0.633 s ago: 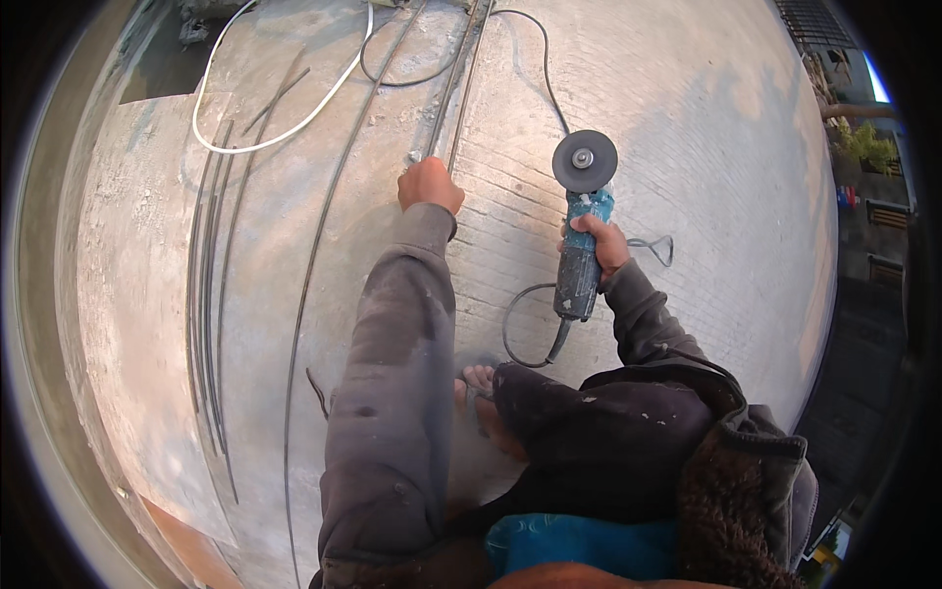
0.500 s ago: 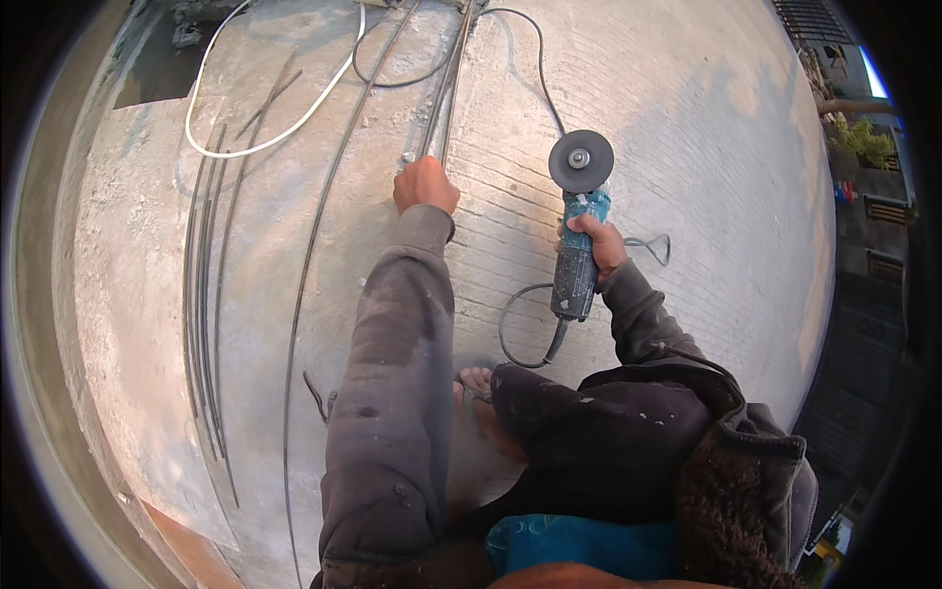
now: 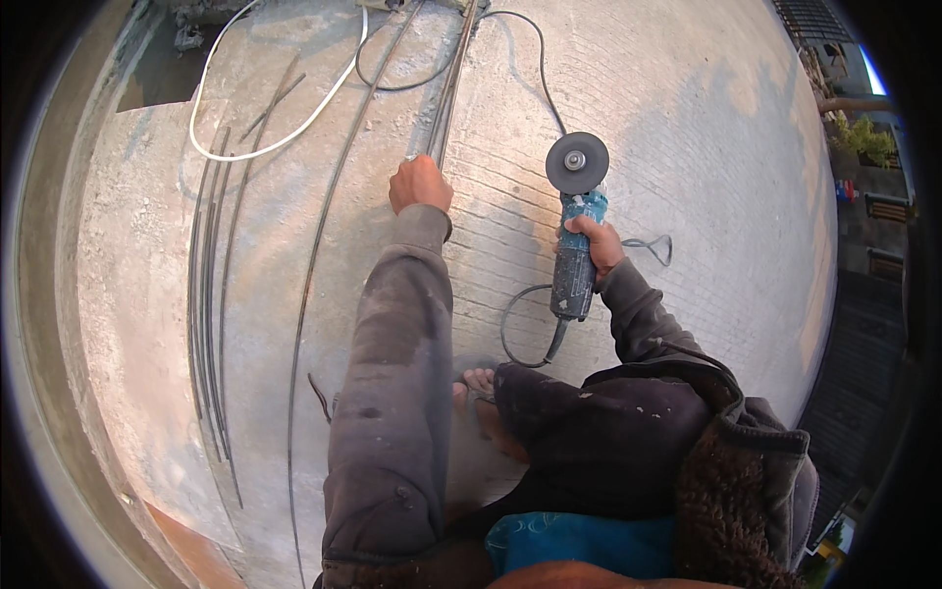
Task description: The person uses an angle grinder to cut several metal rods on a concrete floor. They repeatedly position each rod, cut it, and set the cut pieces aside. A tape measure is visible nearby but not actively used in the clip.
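My right hand (image 3: 602, 243) is wrapped around the body of a blue-and-black angle grinder (image 3: 572, 275). Its dark round disc (image 3: 577, 179) points away from me and faces up, above the concrete. Low over the ground, my left hand (image 3: 421, 185) is closed in a fist at the near end of a pair of long thin steel rods (image 3: 451, 93), which run away toward the top. The fingers are on the far side of the fist, hidden from me. Whether the disc is spinning cannot be made out.
More steel rods (image 3: 208, 294) lie in a bunch at the left, with a single long rod (image 3: 312, 245) nearer me. A white hose (image 3: 316, 116) loops at the upper left. The black power cord (image 3: 541, 59) trails over the grooved concrete (image 3: 726, 196). My sandalled foot (image 3: 480, 381) stands below the grinder.
My left fist has shifted very slightly to the left. The grinder and my right hand have barely moved.
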### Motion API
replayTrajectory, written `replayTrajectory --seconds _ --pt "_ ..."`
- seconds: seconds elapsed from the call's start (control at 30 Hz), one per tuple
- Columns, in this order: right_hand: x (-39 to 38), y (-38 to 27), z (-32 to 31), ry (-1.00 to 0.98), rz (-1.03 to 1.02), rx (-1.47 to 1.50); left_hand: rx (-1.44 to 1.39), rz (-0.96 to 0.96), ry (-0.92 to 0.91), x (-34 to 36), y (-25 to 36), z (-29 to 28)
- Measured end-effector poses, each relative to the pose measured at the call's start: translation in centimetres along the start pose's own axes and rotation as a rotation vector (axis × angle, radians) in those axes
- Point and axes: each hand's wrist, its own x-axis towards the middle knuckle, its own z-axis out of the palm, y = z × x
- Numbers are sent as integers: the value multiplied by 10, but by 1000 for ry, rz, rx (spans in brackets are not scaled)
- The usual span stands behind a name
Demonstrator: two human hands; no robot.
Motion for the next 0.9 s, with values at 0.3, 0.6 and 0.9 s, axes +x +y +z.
replayTrajectory --seconds 0.3,0.6,0.9 --pt "-2 -2 -1 -6 -12 0 -6 -4 -23 -4 -9 3" --pt "1 0 -2 -24 -5 -5 2 -47 -30 0 -13 9" --pt "-2 -3 1 -22 -18 4 -35 -21 -24 -2 -16 8"
